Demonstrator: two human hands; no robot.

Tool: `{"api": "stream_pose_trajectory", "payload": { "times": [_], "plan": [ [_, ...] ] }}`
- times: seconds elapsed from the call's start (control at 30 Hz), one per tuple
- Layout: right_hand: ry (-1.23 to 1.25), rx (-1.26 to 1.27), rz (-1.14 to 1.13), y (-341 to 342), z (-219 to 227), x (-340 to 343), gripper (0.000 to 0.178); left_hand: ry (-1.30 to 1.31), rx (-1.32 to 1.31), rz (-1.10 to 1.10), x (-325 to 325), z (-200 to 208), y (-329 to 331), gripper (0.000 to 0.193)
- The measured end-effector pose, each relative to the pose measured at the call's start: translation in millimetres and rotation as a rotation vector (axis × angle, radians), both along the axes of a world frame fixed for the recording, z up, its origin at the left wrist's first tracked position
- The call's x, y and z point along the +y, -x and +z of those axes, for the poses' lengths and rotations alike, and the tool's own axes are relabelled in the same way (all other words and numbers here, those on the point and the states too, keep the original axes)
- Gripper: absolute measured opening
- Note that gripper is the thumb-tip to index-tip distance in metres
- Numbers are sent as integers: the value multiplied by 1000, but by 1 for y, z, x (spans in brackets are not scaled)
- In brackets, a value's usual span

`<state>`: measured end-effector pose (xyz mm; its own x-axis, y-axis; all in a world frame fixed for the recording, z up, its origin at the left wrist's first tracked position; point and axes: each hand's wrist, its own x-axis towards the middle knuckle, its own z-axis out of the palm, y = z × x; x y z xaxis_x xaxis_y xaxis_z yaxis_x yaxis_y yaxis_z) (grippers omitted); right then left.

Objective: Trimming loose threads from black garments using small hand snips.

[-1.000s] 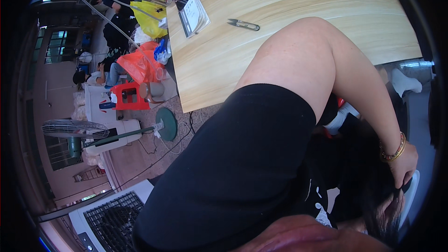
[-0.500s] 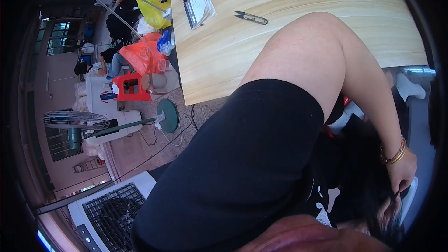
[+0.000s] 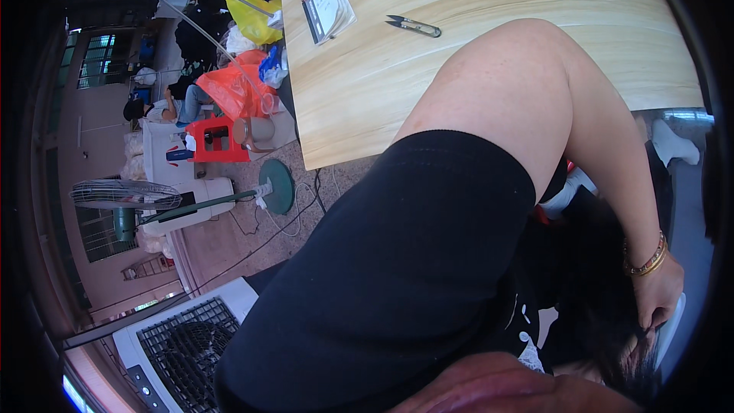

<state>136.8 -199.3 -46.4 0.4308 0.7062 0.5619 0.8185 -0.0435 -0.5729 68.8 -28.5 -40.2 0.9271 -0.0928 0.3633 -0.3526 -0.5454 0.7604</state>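
At the lower right of the frame, the left hand curls its fingers beside dark hair that mostly hides the right hand; whether either grips anything cannot be told. Sweeping strands aside would likely help. Beyond, upper centre, thread snips lie on the wooden surface.

I can read no words or numbers; the marks on the white pad, near twelve o'clock, look too small.
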Motion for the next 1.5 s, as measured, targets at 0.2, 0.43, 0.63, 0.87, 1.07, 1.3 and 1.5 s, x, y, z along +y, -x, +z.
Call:
{"api": "stream_pose_trajectory", "payload": {
  "times": [0.2,0.43,0.63,0.87,1.07,1.3,1.5],
  "plan": [
    [-12,22,-12,2,4,7,44,-86,-21,18,1,12,2,34],
    [-22,77,-45,4,-3,10,39,-200,66,75,-4,26,9,35],
    [-41,112,-55,10,-3,20,36,-167,-273,137,0,10,-2,32],
    [-41,147,-105,13,-7,20,32,-192,11,68,0,26,15,30],
    [-53,177,-127,18,-7,27,29,-139,55,72,2,18,6,33],
    [-77,222,-140,25,-5,40,26,-51,230,71,35,-3,-21,43],
    [-77,232,-195,21,4,38,25,140,273,138,58,-10,-21,48]
  ]
}}
